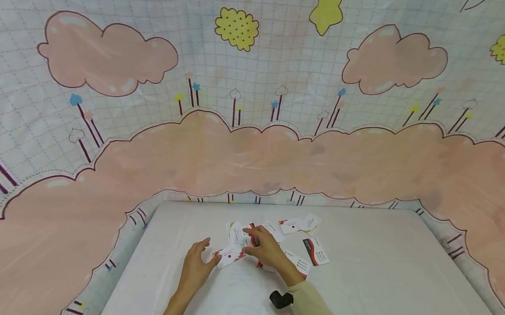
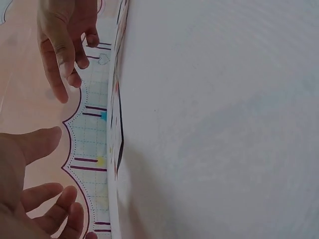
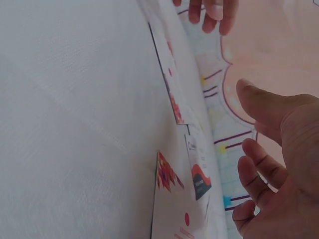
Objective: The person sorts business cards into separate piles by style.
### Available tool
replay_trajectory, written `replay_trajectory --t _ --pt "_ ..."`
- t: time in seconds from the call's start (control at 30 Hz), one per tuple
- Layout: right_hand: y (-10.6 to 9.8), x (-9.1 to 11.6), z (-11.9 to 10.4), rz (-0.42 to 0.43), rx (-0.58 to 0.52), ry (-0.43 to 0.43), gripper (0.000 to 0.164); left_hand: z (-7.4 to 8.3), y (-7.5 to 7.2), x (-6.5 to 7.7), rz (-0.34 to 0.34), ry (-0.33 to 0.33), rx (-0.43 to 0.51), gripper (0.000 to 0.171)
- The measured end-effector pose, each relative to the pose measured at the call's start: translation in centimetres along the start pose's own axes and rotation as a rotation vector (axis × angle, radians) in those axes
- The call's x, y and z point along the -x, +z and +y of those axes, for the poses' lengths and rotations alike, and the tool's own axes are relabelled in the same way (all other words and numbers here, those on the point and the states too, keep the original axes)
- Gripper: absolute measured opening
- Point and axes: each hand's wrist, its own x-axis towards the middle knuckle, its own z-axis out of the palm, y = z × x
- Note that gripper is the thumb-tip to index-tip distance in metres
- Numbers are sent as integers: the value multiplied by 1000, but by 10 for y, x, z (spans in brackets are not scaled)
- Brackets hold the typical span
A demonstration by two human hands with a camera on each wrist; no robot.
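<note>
Several business cards lie loosely spread on the white table (image 1: 383, 283). One white card with red flowers (image 1: 229, 256) is between my two hands in the head view. My left hand (image 1: 196, 266) is at that card's left, thumb and fingers spread apart with nothing between them in the left wrist view (image 2: 30, 194). At the card's right end is my right hand (image 1: 269, 249), which partly covers other cards. In the right wrist view, the right hand (image 3: 294, 154) has its thumb and fingers apart above the flowered card (image 3: 172, 84), holding nothing.
Behind the hands lie white-and-green cards (image 1: 310, 223) and another flowered card (image 1: 289, 225). A black-and-red card (image 1: 316, 251) is to the right. A black wrist device (image 1: 281, 300) sits at the right sleeve. Cloth printed with clouds (image 1: 112, 57) hangs behind the table.
</note>
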Motion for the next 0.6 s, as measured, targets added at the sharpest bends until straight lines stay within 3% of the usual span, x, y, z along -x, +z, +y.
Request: replay_trajectory --t 0.3,0.6 --pt "12 -9 3 -38 112 16 52 -4 2 1 -14 -52 -106 56" --pt "21 -10 7 -44 244 43 51 -7 3 2 -65 -108 -151 58"
